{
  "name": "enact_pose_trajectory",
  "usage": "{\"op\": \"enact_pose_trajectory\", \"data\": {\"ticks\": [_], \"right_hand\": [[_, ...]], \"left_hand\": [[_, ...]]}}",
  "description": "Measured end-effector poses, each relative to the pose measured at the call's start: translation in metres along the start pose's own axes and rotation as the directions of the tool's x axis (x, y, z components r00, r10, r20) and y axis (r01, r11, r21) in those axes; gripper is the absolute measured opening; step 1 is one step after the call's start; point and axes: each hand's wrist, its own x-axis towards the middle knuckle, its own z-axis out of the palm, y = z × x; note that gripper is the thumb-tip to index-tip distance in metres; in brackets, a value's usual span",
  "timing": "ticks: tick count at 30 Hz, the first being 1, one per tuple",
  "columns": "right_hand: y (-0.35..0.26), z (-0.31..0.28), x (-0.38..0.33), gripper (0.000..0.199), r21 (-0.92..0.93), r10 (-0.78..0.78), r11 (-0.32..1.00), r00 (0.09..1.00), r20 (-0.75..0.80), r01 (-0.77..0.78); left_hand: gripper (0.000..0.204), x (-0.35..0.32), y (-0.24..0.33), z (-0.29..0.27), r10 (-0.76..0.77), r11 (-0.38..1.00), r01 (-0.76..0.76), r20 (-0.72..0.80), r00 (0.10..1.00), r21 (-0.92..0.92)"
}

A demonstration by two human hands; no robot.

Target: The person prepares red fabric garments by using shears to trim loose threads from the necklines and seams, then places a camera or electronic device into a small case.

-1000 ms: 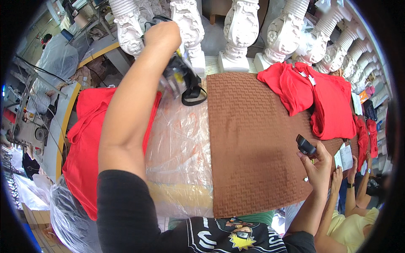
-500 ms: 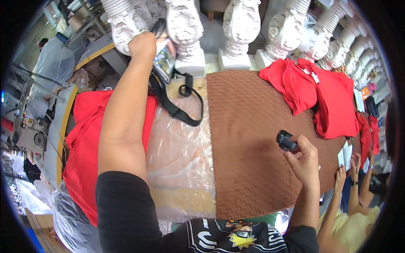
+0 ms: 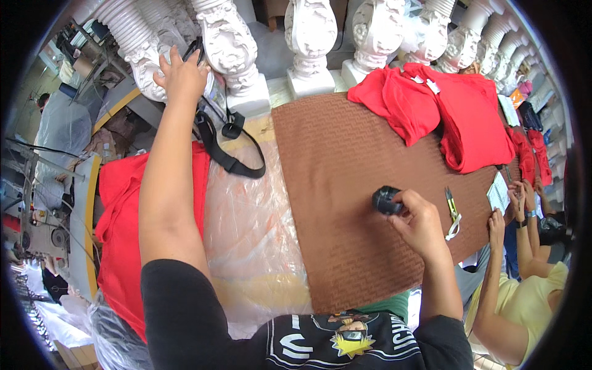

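Note:
At the far left of the table, my left hand (image 3: 184,79) is raised with fingers spread in front of a white carved baluster (image 3: 229,46). Beside and partly behind it is a clear pouch (image 3: 214,98), mostly hidden. A black elastic strap (image 3: 229,161) trails from there in a loop over the plastic-covered tabletop. My right hand (image 3: 419,223) pinches a small, rounded black object (image 3: 387,200) between thumb and fingers, above the brown textured cloth (image 3: 345,259); its exact kind cannot be made out. Thread snips (image 3: 453,206) with yellow-green handles and a white tie lie right of that hand.
Red garments (image 3: 456,117) lie folded at the far right of the cloth, and another red garment (image 3: 176,185) drapes under my left forearm. Several white balusters line the far edge. At right, a person in a yellow top (image 3: 524,302) has hands near an open notebook (image 3: 498,192).
My left hand has gone from a closed grip by the pouch to spread fingers. The view has shifted right, the black object has turned in my right hand, and the snips have come into sight.

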Motion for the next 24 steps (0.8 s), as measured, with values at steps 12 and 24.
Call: {"op": "enact_pose_trajectory", "data": {"ticks": [12,24], "right_hand": [[0.011,0.027,-0.016,0.025,-0.003,-0.086,0.996,0.995,0.06,0.086],[-0.014,0.031,-0.043,0.013,-0.168,-0.394,0.917,0.892,-0.224,0.362]], "left_hand": [[0.033,-0.087,0.04,0.003,0.335,0.826,0.107,0.635,0.696,-0.554],[0.058,-0.192,0.145,-0.198,0.796,0.086,0.68,0.461,0.393,-0.728]]}}
